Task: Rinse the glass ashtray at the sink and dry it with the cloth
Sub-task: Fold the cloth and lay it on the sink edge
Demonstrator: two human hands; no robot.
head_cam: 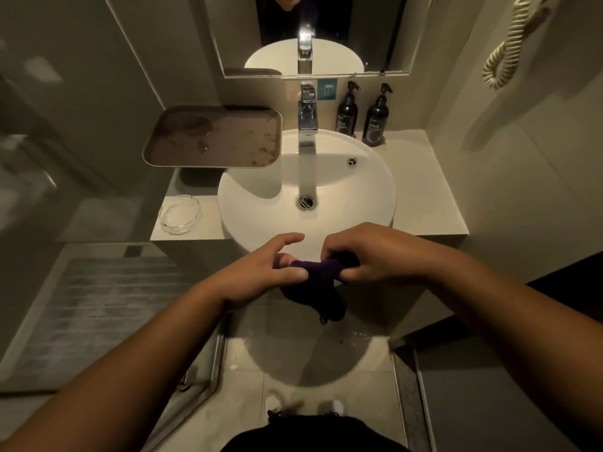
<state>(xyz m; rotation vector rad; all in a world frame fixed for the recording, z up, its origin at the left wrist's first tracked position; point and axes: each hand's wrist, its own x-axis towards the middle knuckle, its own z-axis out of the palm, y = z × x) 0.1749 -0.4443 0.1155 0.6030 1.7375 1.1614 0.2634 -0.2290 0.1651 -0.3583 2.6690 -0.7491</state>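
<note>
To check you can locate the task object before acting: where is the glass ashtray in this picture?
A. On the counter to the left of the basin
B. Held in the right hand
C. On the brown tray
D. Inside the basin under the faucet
A: the glass ashtray sits on the counter left of the basin, untouched, while both the left hand and right hand hold the dark cloth.

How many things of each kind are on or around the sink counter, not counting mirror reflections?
Glass ashtray: 1
Tray: 1
Pump bottles: 2
Tap: 1
Cloth, held by both hands: 1
Total: 6
</note>
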